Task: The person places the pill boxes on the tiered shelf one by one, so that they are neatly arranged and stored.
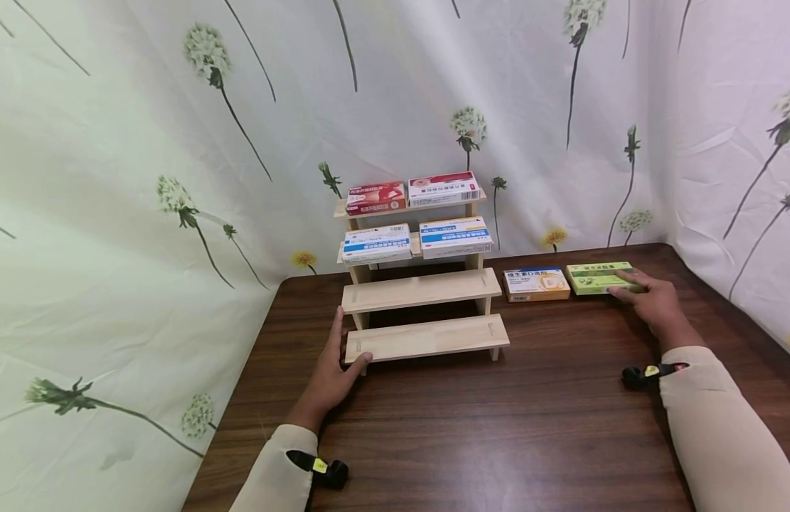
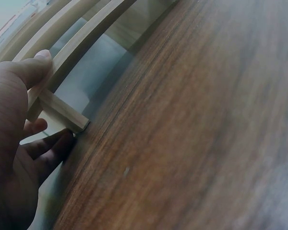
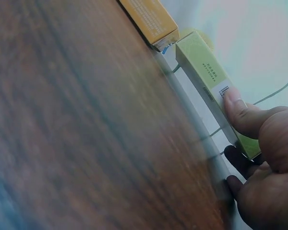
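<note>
Working at a dark brown wood-grain table (image 1: 529, 427) before white dandelion-print cloth (image 1: 395, 107). Pinching a flat green cardboard box (image 1: 593, 279) in the right hand (image 1: 657, 304) near the far edge, beside a white-and-orange carton (image 1: 537, 286). Touching with spread left hand (image 1: 329, 378) a four-tier pale wooden rack (image 1: 426, 338) bearing red-and-white cartons (image 1: 377, 198) above blue-and-white cartons (image 1: 455, 238).

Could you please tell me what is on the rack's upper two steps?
The top step holds a red box and a red-and-white box; the step below holds two blue-and-white boxes. Surfaces beneath them are covered.
</note>
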{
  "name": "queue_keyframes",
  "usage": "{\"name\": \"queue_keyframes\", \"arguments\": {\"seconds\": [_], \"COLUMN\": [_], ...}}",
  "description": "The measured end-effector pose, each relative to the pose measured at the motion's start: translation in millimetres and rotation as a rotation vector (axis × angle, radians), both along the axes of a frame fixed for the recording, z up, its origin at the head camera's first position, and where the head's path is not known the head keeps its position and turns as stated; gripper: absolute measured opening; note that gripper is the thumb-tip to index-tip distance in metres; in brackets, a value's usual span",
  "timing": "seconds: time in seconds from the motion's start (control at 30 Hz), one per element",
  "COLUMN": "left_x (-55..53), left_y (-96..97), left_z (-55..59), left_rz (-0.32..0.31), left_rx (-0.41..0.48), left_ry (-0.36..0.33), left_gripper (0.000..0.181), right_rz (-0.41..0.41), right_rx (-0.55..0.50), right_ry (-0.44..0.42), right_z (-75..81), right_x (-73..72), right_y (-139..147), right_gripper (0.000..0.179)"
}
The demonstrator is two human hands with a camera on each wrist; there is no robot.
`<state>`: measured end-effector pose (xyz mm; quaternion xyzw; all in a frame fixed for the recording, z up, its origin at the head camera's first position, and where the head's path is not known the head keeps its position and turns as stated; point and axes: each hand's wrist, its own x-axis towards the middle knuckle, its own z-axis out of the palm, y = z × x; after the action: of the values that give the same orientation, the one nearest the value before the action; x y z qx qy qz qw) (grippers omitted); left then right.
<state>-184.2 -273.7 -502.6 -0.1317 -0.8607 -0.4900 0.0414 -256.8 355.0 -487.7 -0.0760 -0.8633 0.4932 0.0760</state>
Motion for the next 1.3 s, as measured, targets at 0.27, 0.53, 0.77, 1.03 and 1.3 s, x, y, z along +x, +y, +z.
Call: {"name": "queue_keyframes", "arguments": {"seconds": [0.27,0.53,0.77,1.03,1.3], "left_x": [-0.4,0.3,-0.8,-2.6,-0.8], "left_y": [-0.6,-0.4,3.0,3.5,1.1], "left_z": [-1.1,0.3,0.4,1.1,-0.4], "left_rz": [0.0,0.007,0.006,0.002,0.009], "left_rx": [-0.018,-0.017,-0.017,-0.002,-0.009], "left_ry": [0.012,0.018,0.005,-0.001,0.01], "left_gripper": [0.108,0.107,0.107,0.106,0.107], "right_rz": [-0.029,-0.055,-0.047,-0.053,-0.038], "right_rx": [-0.007,-0.003,0.069,0.112,0.126], "right_ry": [0.01,0.057,0.095,0.11,0.137], "right_z": [2.9,8.8,18.3,27.3,36.6], "right_x": [-1.2,-1.1,4.6,1.2,1.6], "right_y": [-2,-5,-4,-11,-23], "right_gripper": [0.067,0.066,0.066,0.067,0.063]}}
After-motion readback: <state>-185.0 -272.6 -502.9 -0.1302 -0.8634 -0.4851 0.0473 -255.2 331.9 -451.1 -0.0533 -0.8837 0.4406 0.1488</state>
